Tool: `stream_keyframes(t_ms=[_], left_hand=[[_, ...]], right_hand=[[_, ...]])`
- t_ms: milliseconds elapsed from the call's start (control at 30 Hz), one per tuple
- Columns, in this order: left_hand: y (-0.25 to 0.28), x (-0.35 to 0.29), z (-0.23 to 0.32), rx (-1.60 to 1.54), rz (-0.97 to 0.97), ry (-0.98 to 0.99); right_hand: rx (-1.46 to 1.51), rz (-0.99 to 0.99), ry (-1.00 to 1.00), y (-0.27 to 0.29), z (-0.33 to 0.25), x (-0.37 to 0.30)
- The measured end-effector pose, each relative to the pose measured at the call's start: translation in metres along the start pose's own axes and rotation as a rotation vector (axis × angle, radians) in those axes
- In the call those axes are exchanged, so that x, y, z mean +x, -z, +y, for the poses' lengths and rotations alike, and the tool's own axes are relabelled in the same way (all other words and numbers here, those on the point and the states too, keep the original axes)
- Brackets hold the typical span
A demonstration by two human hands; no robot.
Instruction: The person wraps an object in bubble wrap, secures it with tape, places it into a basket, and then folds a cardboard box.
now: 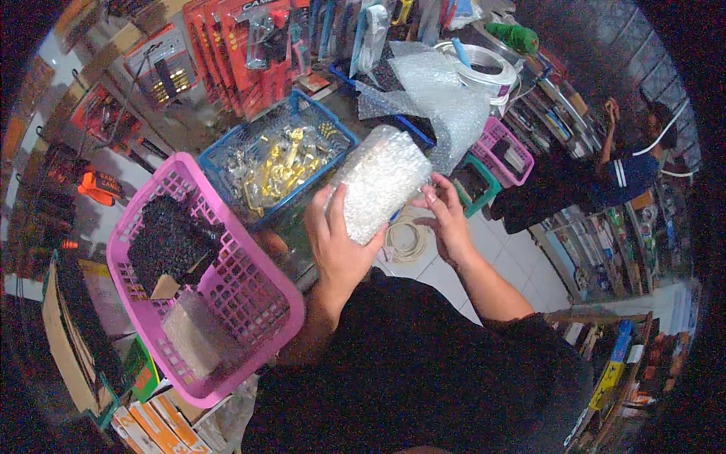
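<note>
A thick bundle wrapped in bubble wrap is held tilted in front of my chest. My left hand grips it from the lower left, fingers spread along its side and thumb underneath. At the bundle's right end is my right hand, its thumb and fingers bent close together by the edge of the wrap. Whether a bit of film or tape lies between those fingertips is too small to tell. Just beyond the bundle, a blue basket holds gold and silver metal fittings in clear bags.
At left stands a pink basket with black wrapped stuff and a bubble-wrapped packet. Loose bubble wrap drapes over the counter, near a white cable coil. Another coil lies on the tiled floor. A person is at right by the shelves.
</note>
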State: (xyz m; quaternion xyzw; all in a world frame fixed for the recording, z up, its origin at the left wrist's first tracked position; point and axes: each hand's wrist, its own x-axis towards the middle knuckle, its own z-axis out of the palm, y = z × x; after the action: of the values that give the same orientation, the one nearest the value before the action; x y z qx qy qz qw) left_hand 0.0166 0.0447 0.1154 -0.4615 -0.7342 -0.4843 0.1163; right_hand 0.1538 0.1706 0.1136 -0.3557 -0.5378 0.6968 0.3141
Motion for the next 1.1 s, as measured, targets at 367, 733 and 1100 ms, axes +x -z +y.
stream_keyframes(t_ms=[367,733,1100], left_hand=[[-0.002,0.008,0.021,-0.103,0.023,-0.099],[0.003,0.013,0.015,-0.184,0.002,0.063],[-0.004,0.02,0.013,-0.375,-0.242,0.096]], right_hand=[[0.301,-0.131,0.085,-0.023,-0.002,0.011],[0.269,-0.21,-0.039,0.006,-0.007,0.024],[0.305,-0.389,-0.141,0.012,-0.01,0.043]])
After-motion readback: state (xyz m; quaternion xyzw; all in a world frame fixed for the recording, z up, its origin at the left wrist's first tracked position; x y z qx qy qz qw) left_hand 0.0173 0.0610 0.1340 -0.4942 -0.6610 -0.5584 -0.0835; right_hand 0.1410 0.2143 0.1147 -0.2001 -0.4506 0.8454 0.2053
